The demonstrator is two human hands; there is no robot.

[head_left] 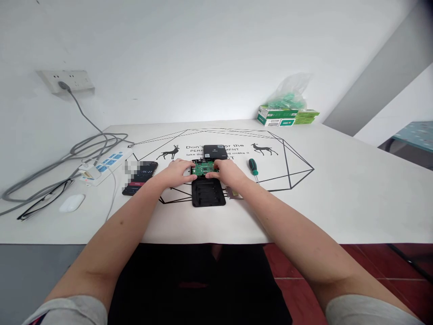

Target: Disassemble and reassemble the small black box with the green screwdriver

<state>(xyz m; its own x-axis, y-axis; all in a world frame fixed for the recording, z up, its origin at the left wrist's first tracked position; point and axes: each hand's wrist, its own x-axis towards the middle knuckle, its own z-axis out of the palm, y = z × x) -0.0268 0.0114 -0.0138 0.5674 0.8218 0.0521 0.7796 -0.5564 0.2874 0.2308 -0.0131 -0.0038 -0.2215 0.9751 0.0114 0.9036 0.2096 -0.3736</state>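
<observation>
A green circuit board (204,169) sits in dark surroundings between my two hands. My left hand (178,173) grips its left edge, thumb at the near side and fingers at the far side. On the opposite edge, my right hand (227,173) has its thumb and fingers closed round the board's right side. Just below lies a flat black plastic cover (209,193) with its inner face up. Behind the board is a black box-like piece (215,151) with small labels. A small item (233,193) is partly hidden under my right forearm.
A green-handled screwdriver (252,167) lies to the right. On the left are a phone (148,171), a power strip (110,164) with coiled cable, glasses (43,201) and a white case (72,203). Green-and-white boxes (277,113) under a plastic bag (291,92) stand at the back right.
</observation>
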